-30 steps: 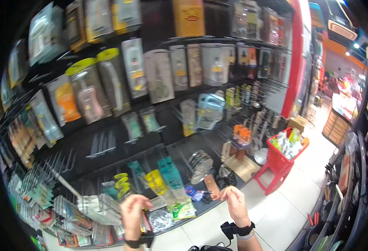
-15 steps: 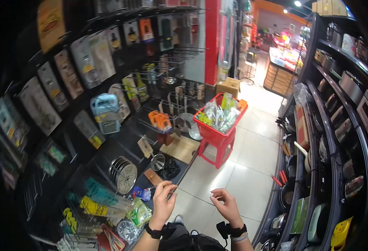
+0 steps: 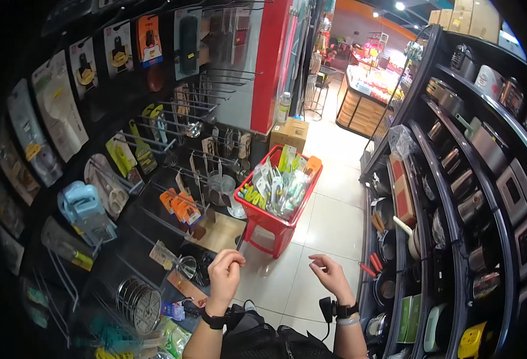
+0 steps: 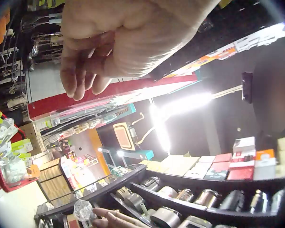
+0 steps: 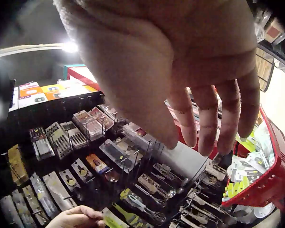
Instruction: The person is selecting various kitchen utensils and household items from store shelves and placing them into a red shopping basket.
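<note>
I'm seeing both hands up over the aisle floor (image 3: pixel 335 221), near me. L hand (image 3: pixel 224 272) is curling its fingers in tight, thumb against the tips; can't tell whether it's pinching anything. R hand (image 3: pixel 329 276) is hanging relaxed w/ fingers loose & apart, holding nothing.

The nearest thing is the red basket (image 3: pixel 270 220). It's sitting on a red stool (image 3: pixel 278 242) just beyond the L hand, by the left display wall. It's brimming w/ clear-wrapped packs (image 3: pixel 278 188), some w/ yellow-green cards, poking up past the rim.

Farther down the aisle a cardboard box (image 3: pixel 291 130) is standing on the floor. On the left, packaged tools (image 3: pixel 126 158) are hanging on pegs. Below them a wooden board (image 3: pixel 220 230) & a round wire rack (image 3: pixel 136 305) are lying on the low ledge. On the right, shelves (image 3: pixel 455 197) are carrying pots & cookers.
</note>
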`<control>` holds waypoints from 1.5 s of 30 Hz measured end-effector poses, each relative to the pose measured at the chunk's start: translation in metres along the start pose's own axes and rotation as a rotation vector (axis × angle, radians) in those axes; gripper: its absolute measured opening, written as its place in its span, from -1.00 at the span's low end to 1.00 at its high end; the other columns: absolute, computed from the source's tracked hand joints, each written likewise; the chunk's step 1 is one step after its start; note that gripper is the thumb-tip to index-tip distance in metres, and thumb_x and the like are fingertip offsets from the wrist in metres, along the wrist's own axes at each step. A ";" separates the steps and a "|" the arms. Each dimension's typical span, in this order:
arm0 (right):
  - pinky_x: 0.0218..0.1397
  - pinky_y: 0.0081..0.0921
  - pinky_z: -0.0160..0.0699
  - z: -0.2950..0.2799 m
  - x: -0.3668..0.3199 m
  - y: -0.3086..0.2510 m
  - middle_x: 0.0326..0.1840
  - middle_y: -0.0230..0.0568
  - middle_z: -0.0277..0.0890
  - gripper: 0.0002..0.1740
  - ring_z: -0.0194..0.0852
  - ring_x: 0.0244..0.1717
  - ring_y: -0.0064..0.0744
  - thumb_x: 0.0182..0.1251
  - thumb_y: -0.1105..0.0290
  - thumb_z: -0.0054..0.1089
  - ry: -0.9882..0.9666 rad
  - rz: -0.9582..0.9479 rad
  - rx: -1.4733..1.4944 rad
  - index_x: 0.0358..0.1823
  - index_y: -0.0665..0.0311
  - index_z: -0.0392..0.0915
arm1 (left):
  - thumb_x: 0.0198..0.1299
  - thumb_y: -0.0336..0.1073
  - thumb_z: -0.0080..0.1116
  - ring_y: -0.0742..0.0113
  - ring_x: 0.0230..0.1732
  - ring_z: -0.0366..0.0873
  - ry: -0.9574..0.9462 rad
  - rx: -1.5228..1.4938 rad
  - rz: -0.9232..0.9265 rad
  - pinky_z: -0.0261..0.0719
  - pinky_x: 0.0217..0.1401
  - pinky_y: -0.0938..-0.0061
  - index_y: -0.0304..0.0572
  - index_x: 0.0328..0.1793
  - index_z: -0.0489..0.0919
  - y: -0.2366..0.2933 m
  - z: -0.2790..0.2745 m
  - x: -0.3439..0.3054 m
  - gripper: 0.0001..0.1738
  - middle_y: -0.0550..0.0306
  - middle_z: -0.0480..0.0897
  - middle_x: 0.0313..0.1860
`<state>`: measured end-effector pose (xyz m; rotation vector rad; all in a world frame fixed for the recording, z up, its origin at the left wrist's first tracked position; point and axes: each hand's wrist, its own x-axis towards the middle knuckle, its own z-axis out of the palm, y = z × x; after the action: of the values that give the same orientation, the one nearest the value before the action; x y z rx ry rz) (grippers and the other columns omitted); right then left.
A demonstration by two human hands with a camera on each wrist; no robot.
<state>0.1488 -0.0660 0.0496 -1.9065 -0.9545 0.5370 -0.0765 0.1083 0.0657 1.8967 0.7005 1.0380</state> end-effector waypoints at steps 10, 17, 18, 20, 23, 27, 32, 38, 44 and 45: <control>-0.16 -0.52 0.55 0.022 0.167 0.066 -0.17 -0.16 0.57 -0.52 0.54 -0.19 -0.47 0.32 0.21 0.12 -0.196 0.258 0.011 0.21 0.27 0.35 | 0.23 -0.48 -0.05 0.35 -0.51 0.49 0.039 0.218 -0.181 0.40 -0.45 0.47 -0.35 -0.29 0.50 -0.055 -0.014 0.062 -0.89 0.05 0.50 -0.51; 0.02 -0.30 0.52 0.000 0.324 0.162 0.00 0.10 0.51 -0.39 0.53 -0.03 -0.05 0.14 0.19 0.27 -0.160 0.103 -0.471 0.18 0.33 0.35 | 0.24 -0.43 -0.03 0.24 -0.59 0.50 0.122 0.371 -0.385 0.42 -0.49 0.41 -0.33 -0.31 0.52 -0.065 -0.007 0.079 -0.87 0.02 0.52 -0.59; 0.08 -0.25 0.50 0.001 0.352 0.199 0.01 0.12 0.50 -0.39 0.49 0.02 -0.01 0.09 0.23 0.30 -0.093 0.032 -0.558 0.16 0.32 0.36 | 0.23 -0.41 -0.01 0.13 -0.54 0.53 0.117 0.408 -0.388 0.44 -0.43 0.34 -0.33 -0.31 0.51 -0.065 -0.004 0.083 -0.87 -0.04 0.55 -0.53; 0.16 -0.19 0.42 -0.008 0.393 0.211 0.04 0.25 0.42 -0.38 0.39 0.09 0.14 0.06 0.24 0.30 -0.112 0.052 -0.576 0.15 0.33 0.36 | 0.21 -0.43 0.03 0.11 -0.50 0.56 0.130 0.434 -0.465 0.45 -0.42 0.34 -0.35 -0.30 0.53 -0.061 0.007 0.096 -0.88 -0.08 0.58 -0.50; 0.11 -0.19 0.45 -0.013 0.443 0.230 -0.02 0.27 0.42 -0.46 0.43 0.01 0.17 0.03 0.28 0.30 -0.111 0.030 -0.505 0.04 0.37 0.41 | 0.19 -0.45 0.06 0.31 -0.58 0.54 0.215 0.521 -0.401 0.42 -0.50 0.49 -0.36 -0.22 0.56 -0.072 0.032 0.101 -0.88 0.02 0.55 -0.57; -0.02 -0.24 0.57 0.007 0.501 0.267 -0.13 0.14 0.52 -0.51 0.53 -0.10 0.04 0.03 0.33 0.25 -0.161 -0.022 -0.409 0.01 0.42 0.45 | 0.15 -0.46 0.11 0.22 -0.47 0.59 0.128 0.489 -0.551 0.50 -0.40 0.47 -0.35 -0.16 0.56 -0.051 0.074 0.134 -0.85 -0.05 0.58 -0.48; -0.40 -0.37 0.66 0.055 0.527 0.265 -0.11 -0.08 0.50 -0.60 0.60 -0.35 -0.18 0.22 0.34 0.12 -0.500 0.590 0.212 0.04 0.44 0.44 | 0.13 -0.44 0.13 0.11 -0.40 0.58 0.083 0.580 -0.458 0.51 -0.33 0.40 -0.36 -0.16 0.57 -0.062 0.105 0.156 -0.83 -0.10 0.60 -0.39; -0.46 -0.38 0.63 0.110 0.547 0.273 -0.24 -0.02 0.55 -0.59 0.61 -0.46 -0.16 0.21 0.30 0.10 -0.379 0.712 -0.096 0.01 0.43 0.45 | 0.10 -0.44 0.16 0.02 -0.37 0.57 0.113 0.571 -0.586 0.50 -0.31 0.35 -0.37 -0.16 0.57 -0.045 0.120 0.174 -0.82 -0.12 0.59 -0.36; 0.23 -0.27 0.11 0.176 0.570 0.360 -0.21 -0.04 0.63 -0.59 0.56 -0.05 -0.07 0.17 0.21 -0.15 -0.247 0.515 -0.516 -0.27 0.28 0.67 | 0.10 -0.46 0.17 0.01 -0.37 0.59 0.132 0.592 -0.599 0.51 -0.30 0.36 -0.37 -0.15 0.58 -0.046 0.116 0.164 -0.81 -0.13 0.59 -0.36; 0.25 -0.21 0.11 0.177 0.570 0.362 -0.18 0.00 0.62 -0.58 0.55 -0.04 -0.03 0.16 0.21 -0.16 -0.278 0.527 -0.389 -0.29 0.30 0.67 | 0.09 -0.46 0.17 0.02 -0.36 0.59 0.147 0.573 -0.593 0.52 -0.30 0.36 -0.37 -0.15 0.58 -0.046 0.115 0.163 -0.81 -0.13 0.59 -0.36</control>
<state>0.5177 0.3776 -0.3440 -2.5025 -0.7573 1.0022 0.1007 0.2097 0.0548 1.8789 1.6646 0.6287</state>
